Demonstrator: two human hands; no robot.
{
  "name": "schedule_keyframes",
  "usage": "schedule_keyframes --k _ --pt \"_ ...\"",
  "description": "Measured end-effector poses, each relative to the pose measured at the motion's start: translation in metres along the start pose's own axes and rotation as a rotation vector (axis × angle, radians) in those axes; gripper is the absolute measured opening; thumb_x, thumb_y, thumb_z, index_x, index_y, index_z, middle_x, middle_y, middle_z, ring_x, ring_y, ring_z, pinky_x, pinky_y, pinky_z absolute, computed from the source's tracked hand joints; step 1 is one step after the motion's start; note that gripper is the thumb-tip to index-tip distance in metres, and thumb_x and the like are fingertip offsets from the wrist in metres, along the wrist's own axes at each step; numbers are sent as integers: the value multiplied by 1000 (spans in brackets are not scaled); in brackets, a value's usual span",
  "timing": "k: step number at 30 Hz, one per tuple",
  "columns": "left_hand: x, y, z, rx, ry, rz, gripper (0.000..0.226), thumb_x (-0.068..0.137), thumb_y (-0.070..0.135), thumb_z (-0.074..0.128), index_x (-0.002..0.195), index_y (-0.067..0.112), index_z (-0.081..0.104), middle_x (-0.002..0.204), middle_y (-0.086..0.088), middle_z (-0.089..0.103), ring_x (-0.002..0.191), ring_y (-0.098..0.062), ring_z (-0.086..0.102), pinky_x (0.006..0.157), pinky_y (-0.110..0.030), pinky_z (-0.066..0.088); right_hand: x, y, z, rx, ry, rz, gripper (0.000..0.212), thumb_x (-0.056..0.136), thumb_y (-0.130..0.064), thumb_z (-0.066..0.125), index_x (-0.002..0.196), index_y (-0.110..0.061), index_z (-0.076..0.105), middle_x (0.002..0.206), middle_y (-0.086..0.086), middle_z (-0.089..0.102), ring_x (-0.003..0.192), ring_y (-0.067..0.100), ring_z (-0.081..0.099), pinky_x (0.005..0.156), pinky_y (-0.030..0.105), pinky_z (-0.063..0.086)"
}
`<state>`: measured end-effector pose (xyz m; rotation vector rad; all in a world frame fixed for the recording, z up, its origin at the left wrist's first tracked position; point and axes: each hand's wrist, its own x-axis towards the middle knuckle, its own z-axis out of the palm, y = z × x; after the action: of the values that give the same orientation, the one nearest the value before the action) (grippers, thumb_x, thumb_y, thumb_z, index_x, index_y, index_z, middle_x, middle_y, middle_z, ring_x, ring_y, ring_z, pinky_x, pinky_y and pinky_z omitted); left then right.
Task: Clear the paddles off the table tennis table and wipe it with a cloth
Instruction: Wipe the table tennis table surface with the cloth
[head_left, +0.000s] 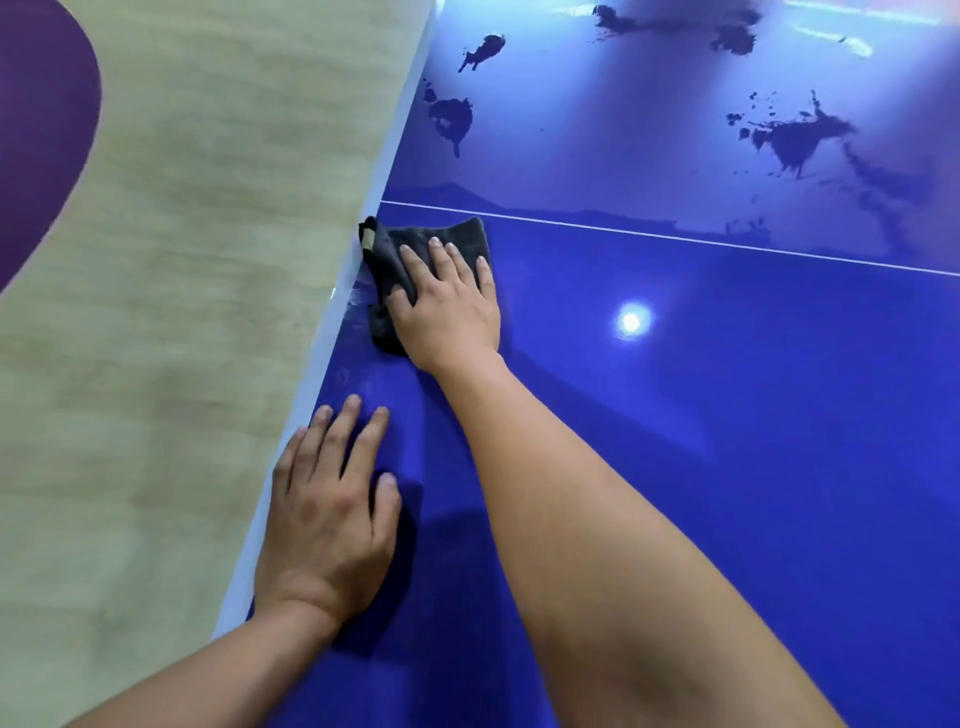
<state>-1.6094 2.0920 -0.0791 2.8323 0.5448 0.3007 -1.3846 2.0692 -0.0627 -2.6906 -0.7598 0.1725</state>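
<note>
Glossy blue table tennis table (727, 415), seen from above, with pale floor (208, 208) lying beyond its light side edge (311, 389). We are pressing the dark cloth (415, 234) flat under the right hand (447, 312), fingers straight and slightly spread, not pinching. The cloth is lying against the side edge, just short of the white line (675, 237), its longer side running roughly along that edge. The left hand (327, 509) is resting palm-down, fingers spread, on bare table behind the cloth hand and holding nothing. Dark blotches (795, 135) (probably moisture, though we cannot be sure) are lying past the line, ahead and to the right of the cloth. The right hand is the nearer one, so we are judging the next stroke to run forward and rightward. No paddles are showing.
</note>
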Motion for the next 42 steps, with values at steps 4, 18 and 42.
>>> schedule_keyframes --k 4,18,42 --pt "2 1 1 6 22 -2 60 94 36 35 145 12 54 154 -14 47 143 -37 41 118 -53 29 -21 98 -32 -23 84 192 60 103 -49 26 161 -37 21 171 -4 11 156 11 3 126 42 -8" --pt "7 8 1 16 -8 -42 63 94 40 31 144 10 53 152 -20 47 139 -44 43 116 -54 30 -176 375 -129 -104 235 648 61 102 -48 33 160 -30 30 168 5 22 155 19 16 127 44 1" --pt "-169 -21 -40 -78 -57 138 55 99 29 38 149 8 49 158 -15 40 146 -36 38 120 -49 28 -168 -40 22 -82 73 82 62 101 -48 31 161 -36 21 171 4 12 157 19 2 124 51 -8"
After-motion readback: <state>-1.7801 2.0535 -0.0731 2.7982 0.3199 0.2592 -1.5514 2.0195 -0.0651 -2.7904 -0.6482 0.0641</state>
